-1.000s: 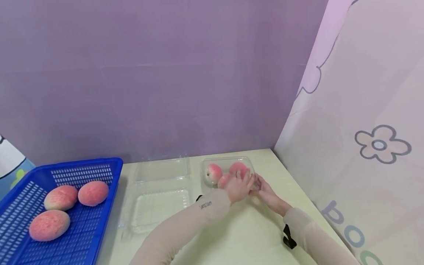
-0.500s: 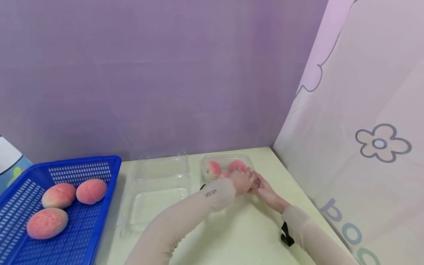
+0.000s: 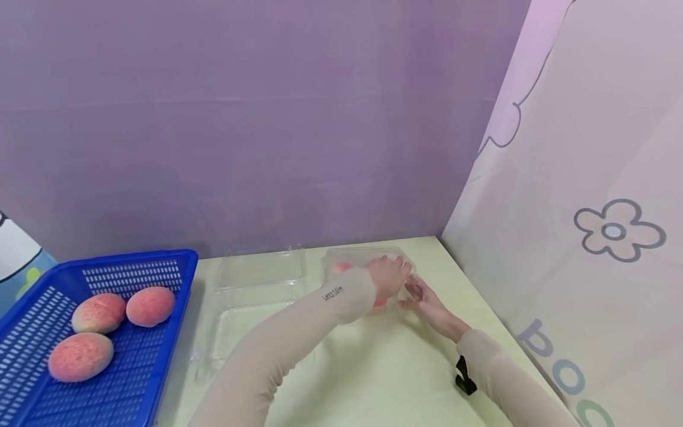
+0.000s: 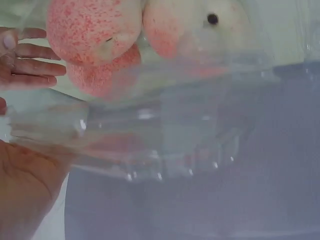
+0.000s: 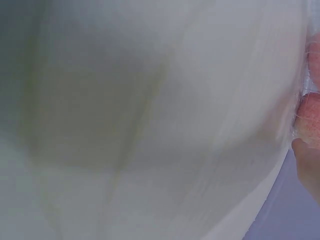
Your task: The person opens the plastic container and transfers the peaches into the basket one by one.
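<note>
A clear plastic clamshell box (image 3: pixel 331 256) stands near the table's back edge with peaches inside, mostly hidden by my left arm in the head view. My left hand (image 3: pixel 388 277) reaches over the box. In the left wrist view its palm lies against the end of the clear lid (image 4: pixel 155 145), which stands tilted beside the peaches (image 4: pixel 95 30), and its fingers seem to pinch that lid's edge. My right hand (image 3: pixel 431 307) is at the box's right side. Its fingers (image 4: pixel 37 66) look straight in the left wrist view, spread next to the peaches.
At the left, a blue plastic basket (image 3: pixel 188 284) holds three peaches (image 3: pixel 81 357). Between basket and box lies another clear clamshell (image 3: pixel 259 271), opened flat. A purple backdrop (image 3: pixel 267 148) rises behind the table (image 3: pixel 363 379), and a pale printed wall (image 3: pixel 560 237) borders its right.
My left hand has shifted slightly up and over the box, and its forearm now covers more of the peaches. The right hand's fingers have loosened at the box's near right corner.
</note>
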Demonstrator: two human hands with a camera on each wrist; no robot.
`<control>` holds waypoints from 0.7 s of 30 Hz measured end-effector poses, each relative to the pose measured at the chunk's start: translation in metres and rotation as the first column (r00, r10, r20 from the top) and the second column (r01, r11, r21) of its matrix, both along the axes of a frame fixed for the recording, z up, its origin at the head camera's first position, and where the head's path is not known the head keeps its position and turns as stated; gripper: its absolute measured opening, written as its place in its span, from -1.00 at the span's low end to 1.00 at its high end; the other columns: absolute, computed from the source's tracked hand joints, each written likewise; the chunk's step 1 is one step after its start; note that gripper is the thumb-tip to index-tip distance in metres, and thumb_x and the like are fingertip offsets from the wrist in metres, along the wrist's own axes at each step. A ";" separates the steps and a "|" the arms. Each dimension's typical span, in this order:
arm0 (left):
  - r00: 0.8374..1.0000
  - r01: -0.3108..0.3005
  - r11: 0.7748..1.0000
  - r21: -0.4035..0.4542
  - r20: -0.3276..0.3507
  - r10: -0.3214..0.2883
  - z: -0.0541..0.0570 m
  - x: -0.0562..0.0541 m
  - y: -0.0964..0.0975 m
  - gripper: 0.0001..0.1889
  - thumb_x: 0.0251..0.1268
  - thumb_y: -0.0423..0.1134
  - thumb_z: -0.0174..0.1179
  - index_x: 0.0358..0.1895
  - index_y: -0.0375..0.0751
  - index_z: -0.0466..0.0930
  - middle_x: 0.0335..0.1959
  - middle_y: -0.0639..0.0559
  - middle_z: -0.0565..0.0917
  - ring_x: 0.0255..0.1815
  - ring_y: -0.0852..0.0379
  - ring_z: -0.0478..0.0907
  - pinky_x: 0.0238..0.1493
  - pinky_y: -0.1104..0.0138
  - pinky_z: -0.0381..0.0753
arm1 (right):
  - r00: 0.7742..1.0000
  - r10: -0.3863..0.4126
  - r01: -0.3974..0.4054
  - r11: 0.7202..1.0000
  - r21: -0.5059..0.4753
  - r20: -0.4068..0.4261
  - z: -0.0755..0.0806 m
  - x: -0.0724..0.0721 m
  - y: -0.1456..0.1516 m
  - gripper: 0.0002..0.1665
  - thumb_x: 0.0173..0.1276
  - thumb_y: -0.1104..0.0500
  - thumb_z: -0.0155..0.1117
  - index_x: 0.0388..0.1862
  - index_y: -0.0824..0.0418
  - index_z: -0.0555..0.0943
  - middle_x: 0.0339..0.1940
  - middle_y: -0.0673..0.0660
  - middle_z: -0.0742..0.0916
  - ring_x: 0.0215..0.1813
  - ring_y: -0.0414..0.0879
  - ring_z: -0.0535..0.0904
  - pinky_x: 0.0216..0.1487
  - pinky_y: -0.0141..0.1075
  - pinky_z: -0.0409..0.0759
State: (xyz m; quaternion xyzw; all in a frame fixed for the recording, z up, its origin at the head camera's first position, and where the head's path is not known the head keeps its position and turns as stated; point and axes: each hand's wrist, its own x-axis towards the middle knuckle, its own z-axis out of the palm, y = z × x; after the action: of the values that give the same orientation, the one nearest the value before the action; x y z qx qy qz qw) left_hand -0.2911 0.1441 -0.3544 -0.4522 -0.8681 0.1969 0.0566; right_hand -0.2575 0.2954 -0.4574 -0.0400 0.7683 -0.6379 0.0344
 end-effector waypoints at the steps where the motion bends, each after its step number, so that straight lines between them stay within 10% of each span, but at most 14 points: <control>1: 1.000 -0.008 1.000 0.026 0.028 0.007 0.001 -0.001 0.000 -0.54 0.34 -0.22 -0.06 0.29 -0.09 0.18 0.22 0.00 0.38 0.06 0.06 0.49 0.06 0.32 0.52 | 1.000 0.001 -0.001 1.000 0.002 0.006 0.000 0.001 0.000 0.01 0.22 0.32 0.17 0.45 0.30 -0.24 0.48 0.30 -0.04 0.49 0.16 -0.18 0.43 0.00 -0.07; 11: 0.969 -0.095 0.977 0.191 0.241 0.048 0.003 -0.013 -0.036 -0.37 0.38 0.00 -0.11 0.43 -0.09 -0.03 0.44 -0.04 0.11 0.42 -0.02 0.10 0.40 0.19 0.11 | 0.999 -0.014 0.012 0.998 0.066 0.035 -0.002 0.003 -0.002 0.04 0.24 0.27 0.18 0.46 0.25 -0.29 0.50 0.24 -0.05 0.49 0.14 -0.17 0.43 0.02 -0.12; 18: 0.973 -0.119 0.951 0.287 0.224 0.054 0.019 -0.024 -0.090 -0.46 0.32 -0.07 0.02 0.32 -0.13 0.23 0.26 -0.02 0.41 0.20 -0.01 0.43 0.17 0.15 0.44 | 1.000 -0.005 0.004 0.995 0.102 0.004 -0.002 -0.002 0.002 0.14 0.15 0.28 0.28 0.46 0.26 -0.29 0.49 0.27 -0.08 0.49 0.17 -0.16 0.42 0.01 -0.05; 21: 0.951 -0.194 0.896 0.399 0.299 0.073 0.023 -0.036 -0.109 -0.51 0.31 -0.09 0.04 0.28 -0.14 0.31 0.21 -0.04 0.47 0.15 -0.05 0.47 0.16 0.11 0.44 | 1.000 0.005 -0.004 0.995 0.095 0.000 -0.001 -0.007 0.003 0.17 0.11 0.29 0.31 0.46 0.25 -0.29 0.49 0.28 -0.09 0.48 0.18 -0.16 0.41 0.03 -0.04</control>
State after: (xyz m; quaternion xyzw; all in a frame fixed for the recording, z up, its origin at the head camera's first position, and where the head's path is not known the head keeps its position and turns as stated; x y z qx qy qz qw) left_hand -0.3267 0.0350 -0.3313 -0.3906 -0.9185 -0.0579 0.0181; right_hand -0.2641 0.2989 -0.4580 -0.0402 0.7977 -0.6006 0.0374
